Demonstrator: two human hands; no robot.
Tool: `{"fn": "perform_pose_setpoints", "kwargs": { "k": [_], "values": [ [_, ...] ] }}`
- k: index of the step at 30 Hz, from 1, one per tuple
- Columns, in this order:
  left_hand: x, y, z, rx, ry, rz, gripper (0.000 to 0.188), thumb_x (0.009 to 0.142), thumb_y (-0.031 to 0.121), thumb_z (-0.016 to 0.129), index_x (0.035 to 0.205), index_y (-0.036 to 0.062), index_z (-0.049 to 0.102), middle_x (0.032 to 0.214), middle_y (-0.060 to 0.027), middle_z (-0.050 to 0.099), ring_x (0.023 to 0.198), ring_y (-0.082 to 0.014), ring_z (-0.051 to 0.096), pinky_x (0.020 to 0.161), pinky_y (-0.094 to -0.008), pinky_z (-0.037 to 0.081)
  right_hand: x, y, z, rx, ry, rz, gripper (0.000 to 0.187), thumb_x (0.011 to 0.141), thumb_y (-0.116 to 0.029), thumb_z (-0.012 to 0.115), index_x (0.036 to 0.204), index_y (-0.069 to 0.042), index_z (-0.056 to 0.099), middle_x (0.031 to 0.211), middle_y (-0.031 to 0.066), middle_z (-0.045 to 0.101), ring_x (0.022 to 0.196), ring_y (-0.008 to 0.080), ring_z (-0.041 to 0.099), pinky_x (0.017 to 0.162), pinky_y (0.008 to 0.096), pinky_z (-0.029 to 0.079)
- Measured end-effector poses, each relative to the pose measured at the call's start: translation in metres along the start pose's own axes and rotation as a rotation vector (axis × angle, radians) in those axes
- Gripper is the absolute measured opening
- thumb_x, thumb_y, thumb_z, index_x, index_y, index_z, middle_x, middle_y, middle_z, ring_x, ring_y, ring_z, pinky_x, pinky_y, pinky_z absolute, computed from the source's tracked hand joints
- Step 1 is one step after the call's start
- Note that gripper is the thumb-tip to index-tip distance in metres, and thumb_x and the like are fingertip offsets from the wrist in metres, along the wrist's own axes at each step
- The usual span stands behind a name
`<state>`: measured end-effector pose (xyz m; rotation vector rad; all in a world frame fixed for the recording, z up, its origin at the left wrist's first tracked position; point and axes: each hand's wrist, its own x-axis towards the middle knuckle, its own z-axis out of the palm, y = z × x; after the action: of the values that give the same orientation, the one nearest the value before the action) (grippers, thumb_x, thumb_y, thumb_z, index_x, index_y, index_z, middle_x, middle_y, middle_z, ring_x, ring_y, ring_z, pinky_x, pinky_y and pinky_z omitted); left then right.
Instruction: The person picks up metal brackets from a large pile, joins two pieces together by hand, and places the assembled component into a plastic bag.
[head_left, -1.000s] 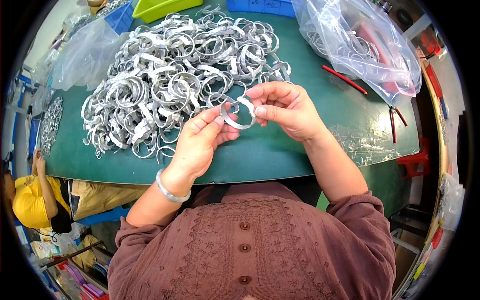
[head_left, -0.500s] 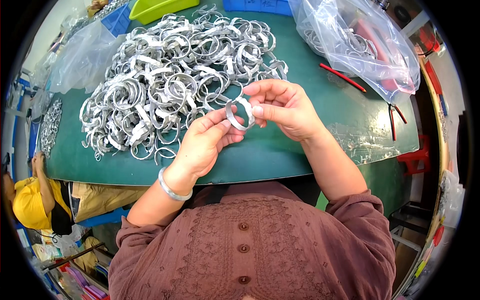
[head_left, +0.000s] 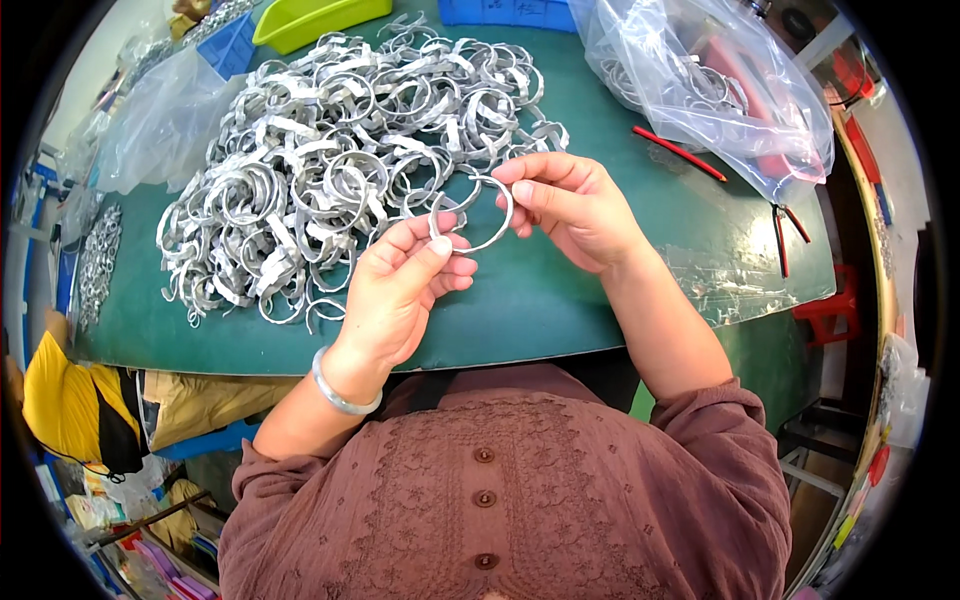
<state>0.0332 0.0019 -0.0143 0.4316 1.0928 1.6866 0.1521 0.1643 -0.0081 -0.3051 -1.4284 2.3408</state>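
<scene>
Between my two hands is a silver-grey bangle, its round opening facing up at me. My left hand pinches its left side between thumb and fingers. On the upper right of the ring, my right hand grips with thumb and forefinger. Just beyond my fingers, a large heap of similar grey bangles covers much of the green table. Whether the bangle is a closed ring cannot be made out under my fingers.
A clear plastic bag with more rings lies at the far right. Near it are a red pencil-like stick and red-handled pliers. A yellow-green tray and a blue bin stand behind the heap. A person in yellow is at left.
The bangle has turned from an angled view to nearly face-on. My left hand has shifted slightly left along its rim. The person in yellow has moved an arm.
</scene>
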Motion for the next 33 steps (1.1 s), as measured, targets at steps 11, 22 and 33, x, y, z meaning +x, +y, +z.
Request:
{"fn": "perform_pose_setpoints", "kwargs": {
  "k": [11, 22, 33],
  "values": [
    [-0.008, 0.007, 0.01, 0.059, -0.018, 0.161, 0.017, 0.08, 0.003, 0.057, 0.096, 0.0009, 0.05, 0.082, -0.0066, 0.058, 0.068, -0.0143, 0.06, 0.061, -0.0253, 0.05, 0.002, 0.001, -0.002, 0.008, -0.009, 0.042, 0.018, 0.08, -0.004, 0.055, 0.097, 0.002, 0.059, 0.08, 0.0064, 0.062, 0.063, 0.0107, 0.055, 0.058, 0.0233, 0.048],
    [-0.009, 0.007, 0.017, 0.162, -0.068, 0.309, 0.02, 0.078, 0.002, 0.06, 0.096, -0.0011, 0.05, 0.081, -0.0062, 0.057, 0.066, -0.0105, 0.057, 0.057, -0.022, 0.049, 0.002, 0.002, -0.002, 0.003, -0.035, 0.073, 0.018, 0.08, -0.004, 0.054, 0.096, 0.004, 0.058, 0.081, 0.0087, 0.062, 0.064, 0.0122, 0.057, 0.059, 0.0249, 0.049],
    [-0.012, 0.01, 0.023, 0.278, -0.051, 0.366, 0.023, 0.078, 0.003, 0.059, 0.099, -0.0025, 0.05, 0.078, -0.006, 0.057, 0.06, -0.0095, 0.054, 0.054, -0.0194, 0.046, 0.002, 0.003, -0.001, -0.036, -0.087, 0.077, 0.017, 0.08, -0.003, 0.055, 0.096, 0.004, 0.058, 0.084, 0.0122, 0.063, 0.065, 0.0137, 0.059, 0.059, 0.0253, 0.05]
  ]
}}
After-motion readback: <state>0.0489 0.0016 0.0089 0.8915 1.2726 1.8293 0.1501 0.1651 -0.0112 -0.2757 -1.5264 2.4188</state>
